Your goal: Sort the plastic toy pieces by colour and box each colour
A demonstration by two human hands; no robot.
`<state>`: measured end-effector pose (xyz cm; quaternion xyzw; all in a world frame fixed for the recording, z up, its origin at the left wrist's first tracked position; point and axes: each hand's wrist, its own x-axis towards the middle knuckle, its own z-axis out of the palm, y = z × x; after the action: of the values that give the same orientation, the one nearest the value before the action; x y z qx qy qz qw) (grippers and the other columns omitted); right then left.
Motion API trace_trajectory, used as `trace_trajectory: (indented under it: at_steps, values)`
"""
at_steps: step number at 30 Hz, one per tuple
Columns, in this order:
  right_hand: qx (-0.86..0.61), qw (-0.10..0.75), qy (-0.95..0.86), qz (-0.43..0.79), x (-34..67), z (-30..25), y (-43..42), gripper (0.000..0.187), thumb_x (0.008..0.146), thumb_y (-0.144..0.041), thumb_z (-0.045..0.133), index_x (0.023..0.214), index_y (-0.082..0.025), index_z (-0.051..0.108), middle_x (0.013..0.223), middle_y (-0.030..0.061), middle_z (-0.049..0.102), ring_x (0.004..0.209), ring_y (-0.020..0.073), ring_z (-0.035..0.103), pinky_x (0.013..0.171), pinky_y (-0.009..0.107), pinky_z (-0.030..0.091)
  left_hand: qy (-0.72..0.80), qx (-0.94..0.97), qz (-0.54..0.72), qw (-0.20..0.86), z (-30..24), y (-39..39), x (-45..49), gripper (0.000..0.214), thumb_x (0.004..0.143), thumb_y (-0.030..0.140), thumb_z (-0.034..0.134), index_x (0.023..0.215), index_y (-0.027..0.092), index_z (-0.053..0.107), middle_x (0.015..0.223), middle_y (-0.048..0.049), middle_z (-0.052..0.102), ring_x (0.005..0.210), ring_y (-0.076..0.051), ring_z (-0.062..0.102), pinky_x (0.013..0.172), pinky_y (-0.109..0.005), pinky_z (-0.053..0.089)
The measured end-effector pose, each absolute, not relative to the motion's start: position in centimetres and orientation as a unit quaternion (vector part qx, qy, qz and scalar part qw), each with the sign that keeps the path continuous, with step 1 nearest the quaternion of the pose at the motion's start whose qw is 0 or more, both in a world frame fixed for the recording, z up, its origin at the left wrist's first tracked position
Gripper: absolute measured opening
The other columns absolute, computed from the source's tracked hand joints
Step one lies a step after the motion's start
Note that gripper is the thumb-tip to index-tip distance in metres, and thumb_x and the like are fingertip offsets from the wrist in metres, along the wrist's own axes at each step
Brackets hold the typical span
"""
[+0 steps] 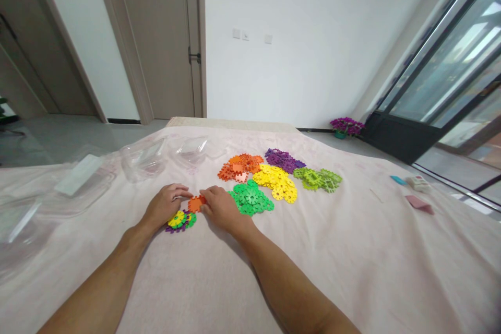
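Observation:
An orange notched building piece lies between my hands on the pink cloth. My right hand grips its right side, thumb and fingers closed on the edge. My left hand rests to the left, its fingers stretched toward the orange piece's upper left edge; whether they touch it is hard to tell. Just below, partly under my left hand, sits a small cluster of joined yellow, green and purple pieces. Right beside my right hand spreads a pile of green flower-shaped pieces.
Behind are piles of orange, yellow, purple and light green pieces. Clear plastic containers stand along the left. At the right lie a pink item, a blue item and a small white box.

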<state>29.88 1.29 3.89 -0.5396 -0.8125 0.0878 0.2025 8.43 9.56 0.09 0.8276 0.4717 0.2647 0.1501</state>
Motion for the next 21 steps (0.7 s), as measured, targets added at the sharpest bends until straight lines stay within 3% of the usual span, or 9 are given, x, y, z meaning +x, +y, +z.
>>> trace_trajectory:
  at_steps: [3, 8, 14, 17, 21]
  values:
    - [-0.540, 0.178, -0.818, 0.081, 29.7, 3.9, 1.4, 0.028, 0.092, -0.030, 0.066, 0.119, -0.020, 0.065, 0.115, 0.0101, 0.065, 0.110, 0.0230, 0.055, 0.096, 0.034, 0.042, 0.456, 0.830, 0.269, 0.177, 0.1, 9.5, 8.5, 0.048, 0.068, 0.015, 0.042, 0.095, 0.025, 0.081, 0.121, -0.0015, 0.071, 0.119, -0.021, 0.061, 0.109, -0.034, 0.043]
    - [-0.583, 0.199, -0.778, 0.122, 29.8, 4.5, 1.4, 0.043, 0.081, -0.039, 0.077, 0.120, -0.022, 0.066, 0.114, 0.0088, 0.062, 0.104, 0.0222, 0.058, 0.085, 0.030, 0.044, 0.499, 0.788, 0.308, 0.187, 0.4, 9.3, 8.4, 0.045, 0.071, 0.015, 0.042, 0.096, 0.023, 0.078, 0.118, -0.0027, 0.072, 0.114, -0.020, 0.064, 0.107, -0.032, 0.045]
    - [-0.593, 0.240, -0.739, 0.212, 30.9, 4.9, 2.2, 0.017, 0.085, -0.019, 0.060, 0.096, -0.018, 0.073, 0.088, 0.0038, 0.070, 0.080, 0.0156, 0.061, 0.071, 0.024, 0.042, 0.562, 0.727, 0.349, 0.185, 0.2, 9.4, 8.1, 0.042, 0.074, 0.014, 0.043, 0.100, 0.022, 0.076, 0.116, -0.0035, 0.073, 0.112, -0.021, 0.064, 0.103, -0.031, 0.046]
    - [-0.626, 0.314, -0.661, 0.271, 32.2, 4.6, 3.3, 0.021, 0.084, -0.018, 0.056, 0.098, -0.017, 0.071, 0.081, 0.0025, 0.069, 0.074, 0.0150, 0.062, 0.068, 0.023, 0.044, 0.559, 0.729, 0.347, 0.190, 0.0, 9.5, 7.9, 0.041, 0.075, 0.015, 0.044, 0.101, 0.022, 0.075, 0.117, -0.0039, 0.072, 0.112, -0.021, 0.064, 0.103, -0.032, 0.046]
    - [-0.671, 0.476, -0.498, 0.273, 34.6, 4.5, 5.0, 0.041, 0.083, -0.023, 0.055, 0.122, -0.013, 0.061, 0.104, 0.0072, 0.070, 0.085, 0.0162, 0.065, 0.074, 0.025, 0.050, 0.556, 0.728, 0.352, 0.192, -0.1, 9.6, 7.9, 0.041, 0.074, 0.015, 0.044, 0.101, 0.022, 0.075, 0.117, -0.0036, 0.073, 0.112, -0.022, 0.064, 0.102, -0.032, 0.046]
